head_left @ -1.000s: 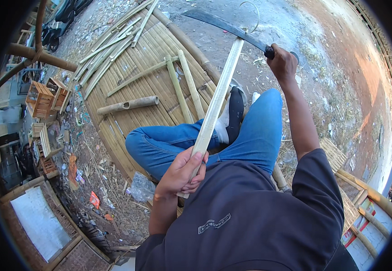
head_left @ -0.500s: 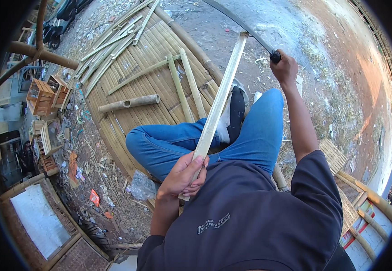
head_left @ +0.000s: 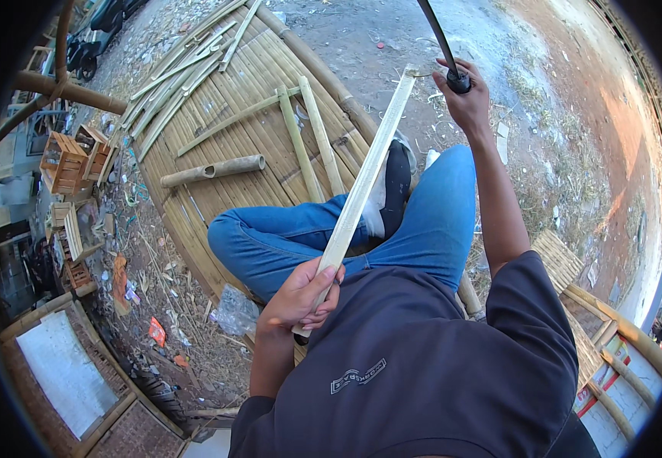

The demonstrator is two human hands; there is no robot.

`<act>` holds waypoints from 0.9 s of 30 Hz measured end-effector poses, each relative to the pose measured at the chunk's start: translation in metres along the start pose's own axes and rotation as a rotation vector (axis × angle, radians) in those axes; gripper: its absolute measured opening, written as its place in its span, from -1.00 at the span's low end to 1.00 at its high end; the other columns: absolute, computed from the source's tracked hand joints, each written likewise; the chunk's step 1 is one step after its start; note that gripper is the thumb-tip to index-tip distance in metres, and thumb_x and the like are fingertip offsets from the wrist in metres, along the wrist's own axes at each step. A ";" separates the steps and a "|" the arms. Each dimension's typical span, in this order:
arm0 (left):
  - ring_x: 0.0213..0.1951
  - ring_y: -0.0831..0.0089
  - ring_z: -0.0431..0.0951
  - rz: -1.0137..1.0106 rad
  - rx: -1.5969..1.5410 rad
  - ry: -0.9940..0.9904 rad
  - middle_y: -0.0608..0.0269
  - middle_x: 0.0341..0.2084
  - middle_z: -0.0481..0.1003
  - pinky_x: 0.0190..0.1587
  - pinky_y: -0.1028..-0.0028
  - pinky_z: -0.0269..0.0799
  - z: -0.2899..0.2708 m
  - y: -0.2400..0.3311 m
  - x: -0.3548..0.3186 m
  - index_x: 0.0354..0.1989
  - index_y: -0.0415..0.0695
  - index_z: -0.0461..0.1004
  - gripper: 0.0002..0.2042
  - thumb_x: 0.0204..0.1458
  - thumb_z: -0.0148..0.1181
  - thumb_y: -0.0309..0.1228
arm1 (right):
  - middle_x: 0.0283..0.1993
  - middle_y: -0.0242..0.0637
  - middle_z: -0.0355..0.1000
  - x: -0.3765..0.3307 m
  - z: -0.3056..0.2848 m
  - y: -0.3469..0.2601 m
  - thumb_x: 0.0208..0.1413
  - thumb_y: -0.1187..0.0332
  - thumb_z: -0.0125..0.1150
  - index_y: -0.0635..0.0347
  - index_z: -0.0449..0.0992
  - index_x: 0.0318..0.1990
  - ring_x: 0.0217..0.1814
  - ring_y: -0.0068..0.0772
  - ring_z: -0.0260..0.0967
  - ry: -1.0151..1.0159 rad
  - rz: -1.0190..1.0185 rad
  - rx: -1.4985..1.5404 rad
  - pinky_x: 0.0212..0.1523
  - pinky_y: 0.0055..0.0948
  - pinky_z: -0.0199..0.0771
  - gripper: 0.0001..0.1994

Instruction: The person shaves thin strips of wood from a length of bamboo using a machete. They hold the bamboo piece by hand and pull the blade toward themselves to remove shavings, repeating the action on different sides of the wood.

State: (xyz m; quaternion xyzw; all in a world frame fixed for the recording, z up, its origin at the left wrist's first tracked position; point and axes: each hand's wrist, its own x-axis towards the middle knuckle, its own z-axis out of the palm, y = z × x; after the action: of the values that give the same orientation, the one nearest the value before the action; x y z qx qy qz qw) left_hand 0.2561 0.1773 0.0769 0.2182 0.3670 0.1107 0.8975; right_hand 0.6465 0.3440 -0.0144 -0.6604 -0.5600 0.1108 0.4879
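Left hand (head_left: 298, 296): fingers (head_left: 323, 276) wrapped tight around the near end of a long pale split bamboo strip (head_left: 365, 179), thumb on top, low against the person's chest. From those fingers the strip runs up and away over the crossed legs in blue jeans (head_left: 285, 237), its far end close beside the right hand.

Right hand (head_left: 464, 95): raised at arm's length, fingers (head_left: 474, 84) shut around the dark handle of a long blade (head_left: 439, 34). The blade runs up from the fist and out of view; its edge stands just beside the strip's far tip, contact not clear.

Beyond the left fingers, past the knee: a platform of bamboo slats (head_left: 216, 122) with a short round bamboo tube (head_left: 212, 169) and several loose bamboo lengths (head_left: 312, 133) lying on it. Further left, small wooden crates (head_left: 64, 160) on littered ground. Beyond the right fingers: bare dirt ground (head_left: 575, 99).
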 end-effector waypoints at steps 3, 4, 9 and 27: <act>-0.87 0.73 0.05 -0.038 0.080 -0.017 0.37 -0.79 0.23 -0.88 0.65 0.01 -0.002 -0.001 -0.001 -0.17 -0.13 0.24 -0.77 0.42 -0.17 -0.22 | 0.03 -0.21 0.51 -0.004 0.006 0.007 0.03 0.23 0.46 0.15 0.68 -0.10 0.03 -0.23 0.51 -0.078 -0.116 -0.049 0.07 -0.35 0.49 -0.69; -0.87 0.73 0.06 -0.056 0.118 -0.027 0.37 -0.78 0.24 -0.87 0.66 0.02 -0.003 -0.001 -0.001 -0.17 -0.13 0.24 -0.77 0.42 -0.17 -0.21 | -0.03 -0.19 0.53 -0.007 0.007 0.005 0.02 0.22 0.47 0.21 0.67 -0.15 -0.03 -0.17 0.53 -0.071 -0.138 -0.066 0.02 -0.32 0.51 -0.70; -0.86 0.74 0.07 -0.071 0.110 0.012 0.38 -0.78 0.25 -0.86 0.66 0.02 0.000 0.002 -0.006 -0.17 -0.13 0.26 -0.76 0.41 -0.15 -0.21 | -0.23 -0.11 0.53 -0.012 0.009 0.001 0.01 0.21 0.47 0.30 0.62 -0.26 -0.22 -0.05 0.53 -0.160 -0.016 -0.135 -0.17 -0.21 0.49 -0.69; -0.86 0.72 0.07 -0.074 0.065 0.010 0.38 -0.78 0.22 -0.86 0.64 0.04 0.002 -0.003 -0.006 -0.17 -0.14 0.24 -0.77 0.42 -0.17 -0.23 | -0.61 -0.12 0.45 -0.017 0.016 0.017 0.01 0.04 0.46 0.31 0.56 -0.48 -0.57 -0.21 0.39 -0.281 0.208 -0.252 -0.44 -0.24 0.39 -0.57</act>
State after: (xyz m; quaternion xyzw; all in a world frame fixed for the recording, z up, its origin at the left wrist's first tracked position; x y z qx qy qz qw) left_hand 0.2534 0.1720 0.0798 0.2330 0.3828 0.0668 0.8915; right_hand 0.6401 0.3394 -0.0421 -0.7485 -0.5607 0.1804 0.3046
